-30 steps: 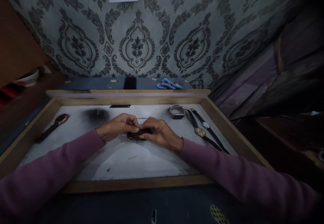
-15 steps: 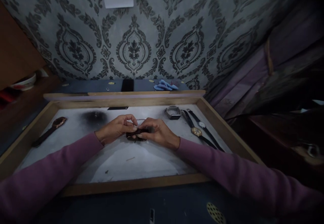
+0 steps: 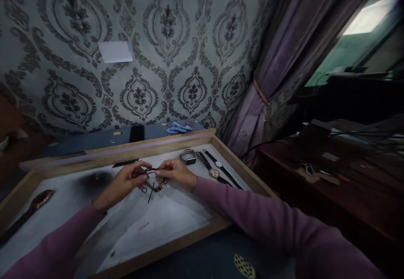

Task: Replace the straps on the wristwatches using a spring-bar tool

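Note:
My left hand (image 3: 129, 180) and my right hand (image 3: 175, 174) meet over the white-lined tray (image 3: 176, 216), fingertips pinched on a dark wristwatch (image 3: 160, 185). Its curved, shiny brownish band hangs below my right fingers. A thin dark strip spans the gap between both sets of fingertips. Below the left fingers are a small dark loop (image 3: 144, 190) and a thin dark stick (image 3: 151, 194). Fingers and dim light hide the watch's finer parts.
Right of my hands lie a square-faced watch (image 3: 188, 157), a gold-faced watch (image 3: 214, 173) and a white-faced watch (image 3: 219, 165). A brown watch (image 3: 42, 199) lies left. Behind are a black flat bar (image 3: 125, 163), a dark phone-like slab (image 3: 136, 134) and a blue cloth (image 3: 179, 127).
The view has swung right and up, bringing in more curtain and the side table. My fingers have shifted on the watch; its band now hangs lower and the thin strip shows between them.

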`<state>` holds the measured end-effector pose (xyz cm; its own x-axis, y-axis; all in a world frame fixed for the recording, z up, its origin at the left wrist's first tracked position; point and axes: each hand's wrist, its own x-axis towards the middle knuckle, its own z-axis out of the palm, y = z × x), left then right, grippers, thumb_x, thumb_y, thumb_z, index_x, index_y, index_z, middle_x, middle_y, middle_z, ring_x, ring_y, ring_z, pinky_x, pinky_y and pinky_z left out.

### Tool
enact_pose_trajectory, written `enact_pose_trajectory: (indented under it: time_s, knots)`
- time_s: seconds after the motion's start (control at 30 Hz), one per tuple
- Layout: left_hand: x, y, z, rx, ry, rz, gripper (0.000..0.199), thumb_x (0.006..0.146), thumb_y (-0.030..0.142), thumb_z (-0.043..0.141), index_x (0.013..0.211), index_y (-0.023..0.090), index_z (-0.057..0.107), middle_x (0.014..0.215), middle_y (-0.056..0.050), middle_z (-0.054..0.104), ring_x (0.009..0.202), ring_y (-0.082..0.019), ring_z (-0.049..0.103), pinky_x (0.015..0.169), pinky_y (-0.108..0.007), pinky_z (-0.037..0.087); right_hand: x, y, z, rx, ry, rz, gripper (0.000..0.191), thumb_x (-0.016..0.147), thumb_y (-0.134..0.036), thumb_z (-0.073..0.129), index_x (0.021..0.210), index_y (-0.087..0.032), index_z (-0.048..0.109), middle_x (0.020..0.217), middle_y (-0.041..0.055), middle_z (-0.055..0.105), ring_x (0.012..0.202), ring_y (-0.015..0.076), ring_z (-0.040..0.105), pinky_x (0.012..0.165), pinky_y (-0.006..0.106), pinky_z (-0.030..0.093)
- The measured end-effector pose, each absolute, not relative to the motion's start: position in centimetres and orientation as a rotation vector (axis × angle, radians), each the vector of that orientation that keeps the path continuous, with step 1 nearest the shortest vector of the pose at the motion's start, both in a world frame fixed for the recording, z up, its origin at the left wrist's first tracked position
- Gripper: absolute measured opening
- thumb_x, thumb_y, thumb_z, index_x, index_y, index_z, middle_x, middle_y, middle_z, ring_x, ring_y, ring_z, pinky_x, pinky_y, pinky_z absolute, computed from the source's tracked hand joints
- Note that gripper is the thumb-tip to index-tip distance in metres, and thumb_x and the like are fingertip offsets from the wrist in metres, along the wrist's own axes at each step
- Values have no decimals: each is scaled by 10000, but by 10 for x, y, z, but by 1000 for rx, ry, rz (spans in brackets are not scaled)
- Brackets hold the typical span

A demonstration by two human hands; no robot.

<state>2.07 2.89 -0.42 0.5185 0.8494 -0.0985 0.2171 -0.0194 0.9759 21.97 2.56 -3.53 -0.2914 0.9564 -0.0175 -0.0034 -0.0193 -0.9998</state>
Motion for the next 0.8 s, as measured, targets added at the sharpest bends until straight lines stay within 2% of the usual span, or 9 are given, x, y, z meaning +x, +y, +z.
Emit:
enact_pose_trajectory:
  time_s: [0.13, 0.23, 0.33, 0.43, 0.63, 0.8]
  knots:
    - [28, 37, 0, 1456, 984, 670, 447, 644, 357, 790, 988, 140, 605, 739, -25, 680, 677, -162, 650, 668, -281, 522, 229, 28, -23, -1092, -1411, 1267, 417, 620, -524, 764, 666, -122, 660, 609, 33, 673, 543, 125, 581, 502, 228, 424]
    - [37, 51, 7, 1417, 996, 675, 397, 646, 304, 781, 954, 135, 596, 761, -40, 695, 666, -148, 654, 673, -274, 528, 250, 31, -2, -1088, -1317, 963, 335, 635, -447, 768, 736, -145, 662, 712, 24, 672, 681, 143, 585, 625, 251, 447]
    - [51, 70, 12, 1490, 1040, 621, 279, 676, 246, 730, 878, 142, 566, 727, -41, 686, 630, -142, 647, 649, -273, 527, 276, 31, 17, -1053, -1190, 715, 320, 754, -469, 650, 857, -166, 635, 849, 43, 674, 791, 160, 587, 702, 269, 446]
    - [69, 87, 10, 1560, 1053, 593, 179, 691, 196, 673, 810, 143, 551, 702, -40, 670, 643, -143, 650, 645, -262, 525, 296, 31, 25, -1029, -1088, 588, 298, 783, -464, 597, 842, -172, 597, 843, 51, 671, 767, 158, 580, 669, 264, 441]
    - [101, 111, -8, 1812, 1120, 544, 54, 717, 170, 614, 747, 141, 578, 601, -9, 624, 534, -127, 596, 539, -233, 476, 304, 37, 21, -987, -989, 526, 278, 760, -440, 587, 803, -166, 589, 769, 42, 671, 694, 147, 574, 570, 235, 420]
    - [112, 123, -20, 2186, 1149, 518, 98, 764, 218, 581, 760, 150, 652, 580, 5, 599, 580, -147, 586, 580, -249, 463, 301, 37, 22, -945, -987, 536, 245, 753, -403, 596, 789, -161, 607, 724, 26, 665, 658, 133, 559, 535, 216, 410]
